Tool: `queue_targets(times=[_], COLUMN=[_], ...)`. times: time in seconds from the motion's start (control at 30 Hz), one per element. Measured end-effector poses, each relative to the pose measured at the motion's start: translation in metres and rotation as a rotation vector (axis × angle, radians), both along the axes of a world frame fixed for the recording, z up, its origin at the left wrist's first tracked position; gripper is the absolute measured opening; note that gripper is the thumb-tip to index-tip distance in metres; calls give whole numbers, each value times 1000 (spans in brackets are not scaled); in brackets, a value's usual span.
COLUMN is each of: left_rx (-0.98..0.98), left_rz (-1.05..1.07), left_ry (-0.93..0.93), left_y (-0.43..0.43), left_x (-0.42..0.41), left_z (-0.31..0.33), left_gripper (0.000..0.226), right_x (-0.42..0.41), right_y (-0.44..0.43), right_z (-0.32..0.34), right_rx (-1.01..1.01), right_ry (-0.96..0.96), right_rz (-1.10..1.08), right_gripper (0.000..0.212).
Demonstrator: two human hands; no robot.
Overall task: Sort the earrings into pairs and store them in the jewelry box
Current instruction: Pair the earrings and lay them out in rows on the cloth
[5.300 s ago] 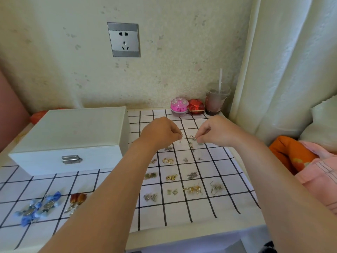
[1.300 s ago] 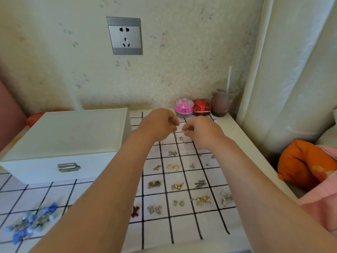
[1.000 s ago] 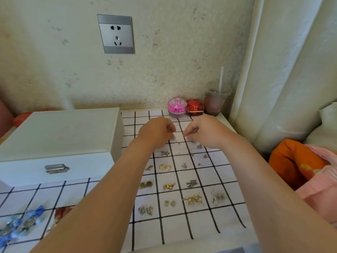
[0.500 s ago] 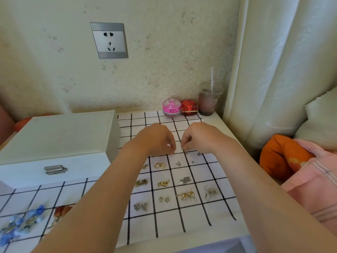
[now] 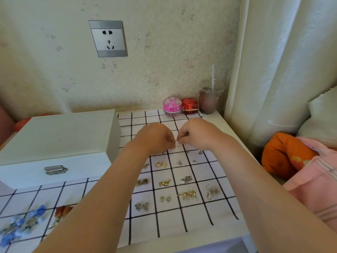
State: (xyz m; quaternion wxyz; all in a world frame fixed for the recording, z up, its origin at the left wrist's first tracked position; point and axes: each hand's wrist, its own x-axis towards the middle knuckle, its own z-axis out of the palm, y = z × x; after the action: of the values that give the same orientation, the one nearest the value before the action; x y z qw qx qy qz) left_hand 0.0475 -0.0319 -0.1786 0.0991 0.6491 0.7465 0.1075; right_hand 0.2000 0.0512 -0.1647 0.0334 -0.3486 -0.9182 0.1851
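Note:
A closed white jewelry box (image 5: 60,136) with a metal latch stands at the left on a black-and-white checked cloth (image 5: 200,225). Small earrings lie in pairs in the cloth's squares: gold hoops (image 5: 161,164), a gold cluster (image 5: 188,195), silver hooks (image 5: 211,191), a silver pair (image 5: 142,206). Blue earrings (image 5: 21,221) and amber ones (image 5: 62,210) lie at the front left. My left hand (image 5: 155,137) and my right hand (image 5: 195,134) hover over the far squares, fingertips meeting and pinching a tiny pale earring (image 5: 176,143) between them.
A pink round case (image 5: 172,106), a red case (image 5: 190,105) and a plastic cup with a straw (image 5: 209,99) stand by the wall. A curtain hangs at the right. An orange cushion (image 5: 284,154) and pink fabric lie beyond the table's right edge.
Both hands have come together and drawn slightly toward me over the cloth, so the fingertips now touch. The laid-out earrings and the box have not moved.

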Motion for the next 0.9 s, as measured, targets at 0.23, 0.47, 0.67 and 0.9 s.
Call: queue_targets(times=[0.23,0.47,0.67,0.9], left_rx=[-5,20,24,-17], left_rz=[-8,-3,-62,-167], left_ry=[13,-9,-75,150], left_y=[1,-1,-9,-19], left_x=[3,10,25,39], left_z=[0,4,14,19], left_gripper=[7,10,12,23], right_x=[11,19,41,66], right_y=[-2,-4,2,13], right_z=[4,-2,6,1], right_rx=[-77,-42,-153,-116], right_ry=[-102,-128,65,56], right_rz=[8,22,-13,-77], right_gripper=[5,4,4,19])
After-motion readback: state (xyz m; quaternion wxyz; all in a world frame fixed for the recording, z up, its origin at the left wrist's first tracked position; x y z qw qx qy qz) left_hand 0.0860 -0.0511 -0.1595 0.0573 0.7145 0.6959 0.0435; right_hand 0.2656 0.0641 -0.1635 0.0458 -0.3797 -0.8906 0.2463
